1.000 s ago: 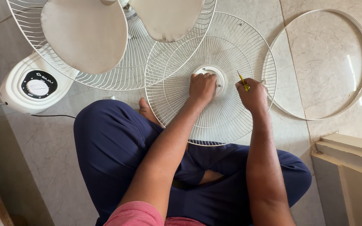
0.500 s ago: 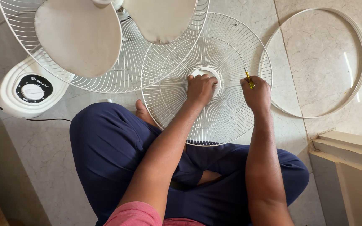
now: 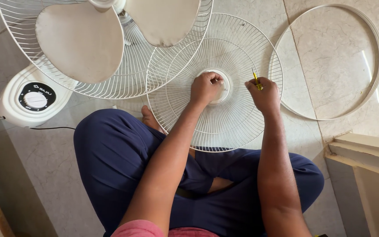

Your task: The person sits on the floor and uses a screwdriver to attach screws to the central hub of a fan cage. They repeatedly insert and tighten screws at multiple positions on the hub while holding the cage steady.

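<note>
From left to right were recorded a white fan base with a round black dial [image 3: 35, 99], a left hand [image 3: 205, 87] shifted slightly up the white wire fan guard [image 3: 237, 52] and closed over its round hub, a right hand [image 3: 266, 94] pinched on a yellow-handled screwdriver [image 3: 255, 79], and a loose white plastic rim ring [image 3: 376, 44] on the floor; no containers were noted.

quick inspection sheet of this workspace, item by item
surface: pale marble floor, person sits on it cross-legged.
job's things: loose front grille flat on floor; its centre hub under the left hand; yellow-handled screwdriver.
clutter: loose rim ring lying to the right.
grippers: left hand on the hub; right hand grips the screwdriver.
cables: dark cord by the fan base.
surroundings: fan blades in rear grille; cream step.
</note>
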